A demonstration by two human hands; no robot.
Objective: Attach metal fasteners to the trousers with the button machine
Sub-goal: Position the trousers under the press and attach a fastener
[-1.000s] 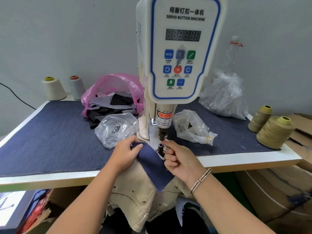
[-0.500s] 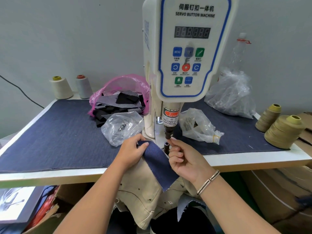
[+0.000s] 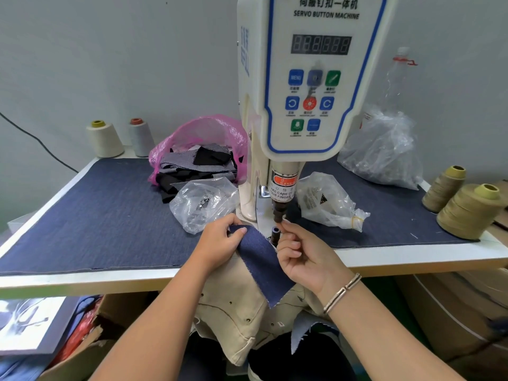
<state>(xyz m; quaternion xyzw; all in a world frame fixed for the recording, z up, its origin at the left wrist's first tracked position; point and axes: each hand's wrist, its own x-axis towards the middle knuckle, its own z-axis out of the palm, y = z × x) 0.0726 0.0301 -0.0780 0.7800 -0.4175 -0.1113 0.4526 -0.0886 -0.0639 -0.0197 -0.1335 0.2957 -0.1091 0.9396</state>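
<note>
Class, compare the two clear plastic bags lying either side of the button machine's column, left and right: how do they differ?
The left clear bag lies open-mouthed and crumpled, with small metal pieces showing inside; the right clear bag is cinched at its corner with a yellow rubber band and bears a black printed mark. The left one sits before the pink bag of fabric scraps; the right one lies alone. Both rest on the blue denim-covered table.

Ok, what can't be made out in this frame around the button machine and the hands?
- Head view: whether the right hand pinches a fastener; its fingertips cover the spot under the upper die.
- Display: digits unreadable, unlit.
- Beige trousers: mostly hidden by the arms and denim swatch.
- Clear bags' contents: too small to identify.
</note>
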